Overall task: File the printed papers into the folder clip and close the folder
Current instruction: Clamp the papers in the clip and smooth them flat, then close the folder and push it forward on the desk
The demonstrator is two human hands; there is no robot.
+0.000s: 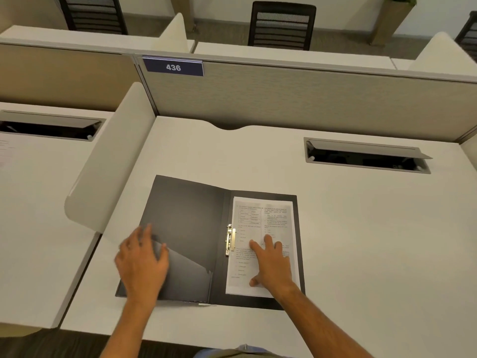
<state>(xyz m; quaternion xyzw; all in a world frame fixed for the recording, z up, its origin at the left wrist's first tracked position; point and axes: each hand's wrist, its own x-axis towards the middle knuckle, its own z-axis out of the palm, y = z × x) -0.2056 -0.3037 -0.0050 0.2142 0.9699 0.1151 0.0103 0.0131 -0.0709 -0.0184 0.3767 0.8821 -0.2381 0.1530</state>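
A dark grey folder (185, 218) lies open on the white desk in front of me. The printed papers (260, 218) rest on its right half, their left edge under the metal clip (230, 240) at the spine. My right hand (271, 264) lies flat on the papers with fingers spread, pressing down beside the clip. My left hand (142, 262) rests at the outer left edge of the open cover, fingers over the edge near the inner pocket. Whether its fingers grip the cover or only touch it is unclear.
The desk (361, 241) extends right, with an open cable tray (366, 156) at the back right. A rounded side divider (108, 164) stands left of the folder. A fabric partition with a "436" label (173, 67) runs behind. Chairs stand beyond it.
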